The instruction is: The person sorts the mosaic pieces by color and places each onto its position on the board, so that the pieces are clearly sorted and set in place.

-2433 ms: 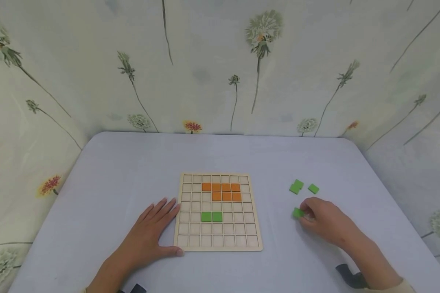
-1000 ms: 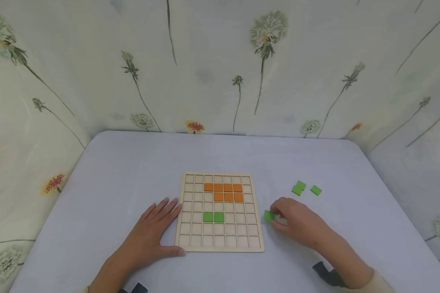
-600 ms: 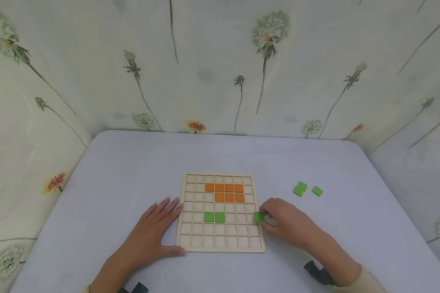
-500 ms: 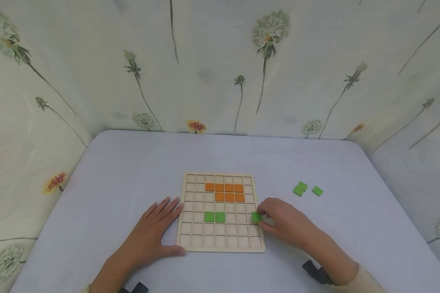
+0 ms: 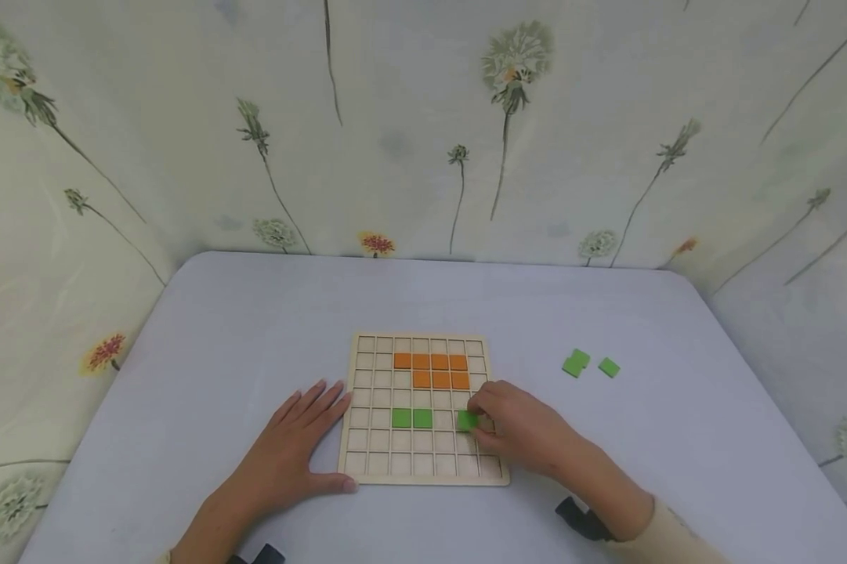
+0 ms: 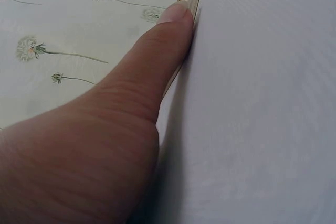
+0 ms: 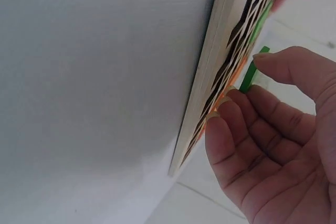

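My right hand (image 5: 518,427) pinches a small green square tile (image 5: 467,421) between thumb and fingers, over the right part of a wooden grid board (image 5: 423,480). In the right wrist view the green tile (image 7: 254,70) is seen edge-on, raised a little off the board's face. My left hand (image 5: 292,446) lies spread at the board's left edge, its thumb at the near left corner. Two green tiles (image 5: 412,418) sit side by side in the grid's fifth row. Above them, several orange tiles (image 5: 440,371) fill cells of the second and third rows.
To the right of the board lie loose green tiles: two touching or overlapping (image 5: 576,363) and one apart (image 5: 609,366). The white table (image 5: 268,305) ends at the back against a flower-printed cloth (image 5: 395,117). A dark strap piece (image 5: 581,518) is at the right wrist.
The right hand has carried the green tile leftward from near the loose tiles, across the board's right edge and over the grid. The left hand has stayed in place.
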A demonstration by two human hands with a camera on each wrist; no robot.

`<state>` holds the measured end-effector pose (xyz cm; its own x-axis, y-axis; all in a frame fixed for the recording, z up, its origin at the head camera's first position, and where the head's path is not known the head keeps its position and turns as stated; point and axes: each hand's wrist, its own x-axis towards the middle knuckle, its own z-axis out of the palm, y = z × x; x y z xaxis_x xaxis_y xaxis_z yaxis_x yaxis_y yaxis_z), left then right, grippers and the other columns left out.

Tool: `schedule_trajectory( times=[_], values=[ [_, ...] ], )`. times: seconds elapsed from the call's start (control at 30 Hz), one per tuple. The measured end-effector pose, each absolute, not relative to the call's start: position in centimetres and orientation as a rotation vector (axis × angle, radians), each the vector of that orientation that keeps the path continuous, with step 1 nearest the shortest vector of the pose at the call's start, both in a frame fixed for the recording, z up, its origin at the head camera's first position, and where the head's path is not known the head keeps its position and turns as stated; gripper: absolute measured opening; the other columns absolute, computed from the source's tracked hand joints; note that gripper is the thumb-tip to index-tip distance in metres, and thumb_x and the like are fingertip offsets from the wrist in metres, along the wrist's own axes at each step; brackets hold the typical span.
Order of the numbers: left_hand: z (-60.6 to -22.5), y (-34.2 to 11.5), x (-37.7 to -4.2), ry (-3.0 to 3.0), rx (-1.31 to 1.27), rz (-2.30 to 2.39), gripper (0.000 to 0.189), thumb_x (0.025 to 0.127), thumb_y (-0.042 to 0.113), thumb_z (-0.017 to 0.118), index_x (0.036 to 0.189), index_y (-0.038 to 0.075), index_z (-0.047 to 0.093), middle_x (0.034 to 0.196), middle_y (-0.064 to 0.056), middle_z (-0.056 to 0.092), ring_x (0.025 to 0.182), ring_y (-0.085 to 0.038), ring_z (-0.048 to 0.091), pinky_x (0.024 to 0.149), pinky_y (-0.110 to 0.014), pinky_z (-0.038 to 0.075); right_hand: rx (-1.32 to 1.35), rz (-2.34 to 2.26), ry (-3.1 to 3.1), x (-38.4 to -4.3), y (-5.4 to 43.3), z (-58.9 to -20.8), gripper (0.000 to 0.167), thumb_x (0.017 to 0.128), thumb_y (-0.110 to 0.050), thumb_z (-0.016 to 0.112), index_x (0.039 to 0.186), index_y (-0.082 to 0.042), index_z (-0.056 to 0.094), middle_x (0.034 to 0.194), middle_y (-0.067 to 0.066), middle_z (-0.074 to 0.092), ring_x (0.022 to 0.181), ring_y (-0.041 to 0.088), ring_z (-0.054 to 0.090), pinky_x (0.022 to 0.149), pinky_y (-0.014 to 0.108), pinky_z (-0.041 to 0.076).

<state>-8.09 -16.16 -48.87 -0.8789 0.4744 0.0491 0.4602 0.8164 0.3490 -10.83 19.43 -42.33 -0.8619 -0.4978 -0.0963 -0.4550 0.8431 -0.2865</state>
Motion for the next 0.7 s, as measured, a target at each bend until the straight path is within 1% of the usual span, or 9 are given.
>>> schedule_trajectory(
  times=[0.1, 0.27, 0.4, 0.7],
  values=[
    [-48.9, -16.2, -8.1, 2.96, 0.763, 0.558, 0.118, 0.074, 0.088, 0.067, 0.166, 0.022, 0.034, 0.172, 0.003, 0.025, 0.16, -0.023, 0.016, 0.129, -0.047, 0.013, -0.754, -0.389, 2.85, -10.9, 18.9, -42.4, 0.019, 0.091, -0.021, 0.08, 0.109, -0.014, 0.074, 0.101, -0.009, 0.066, 0.097, 0.009, 0.058, 0.089, 0.031, 0.059],
    [-49.1, -16.2, -8.2, 2.957, 0.755, 0.54, 0.119, 0.073, 0.089, 0.065, 0.166, 0.023, 0.032, 0.173, 0.005, 0.023, 0.16, -0.021, 0.013, 0.129, -0.044, 0.01, -0.816, -0.376, 2.857, -11.3, 18.2, -42.8, 0.018, 0.092, -0.023, 0.079, 0.108, -0.016, 0.074, 0.097, -0.011, 0.064, 0.091, 0.008, 0.054, 0.083, 0.028, 0.057],
    [-49.1, -16.3, -8.2, 2.951, 0.762, 0.553, 0.119, 0.074, 0.091, 0.062, 0.167, 0.023, 0.031, 0.173, 0.004, 0.022, 0.16, -0.021, 0.012, 0.13, -0.044, 0.009, -0.833, -0.375, 2.854, -11.6, 17.8, -43.0, 0.014, 0.091, -0.021, 0.079, 0.104, -0.016, 0.074, 0.094, -0.011, 0.062, 0.088, 0.008, 0.051, 0.078, 0.028, 0.055],
    [-49.1, -16.3, -8.2, 2.96, 0.777, 0.561, 0.118, 0.074, 0.09, 0.063, 0.166, 0.022, 0.033, 0.173, 0.003, 0.023, 0.16, -0.022, 0.014, 0.129, -0.043, 0.009, -0.833, -0.343, 2.861, -11.9, 16.9, -42.8, 0.013, 0.09, -0.019, 0.078, 0.102, -0.013, 0.075, 0.095, -0.008, 0.061, 0.09, 0.011, 0.051, 0.077, 0.028, 0.055]
  ],
)
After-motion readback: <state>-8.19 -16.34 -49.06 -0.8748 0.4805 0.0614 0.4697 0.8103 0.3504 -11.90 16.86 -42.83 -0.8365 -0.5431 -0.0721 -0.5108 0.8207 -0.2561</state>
